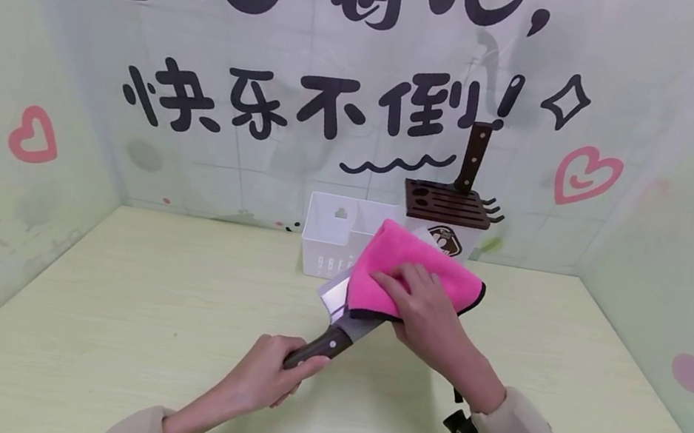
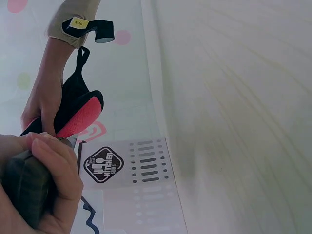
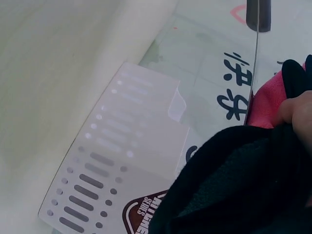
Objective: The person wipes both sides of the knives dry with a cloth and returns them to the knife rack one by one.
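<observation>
**Kitchen knife (image 1: 339, 336) gripped at the handle, pink cloth (image 1: 398, 258) over its blade**

Near the centre of the head view, the broad-bladed knife slants from lower left to upper right between the two hands. The left hand (image 1: 269, 375), lower and to the left, curls around the dark handle. The right hand (image 1: 429, 317), higher and to the right, grips the black-edged cloth, which lies across the blade and hides much of it. Behind them, right of the upper middle, stands a knife block (image 1: 441, 214) with a brown slotted top; a white plastic holder (image 1: 326, 258) is just beside it.
</observation>
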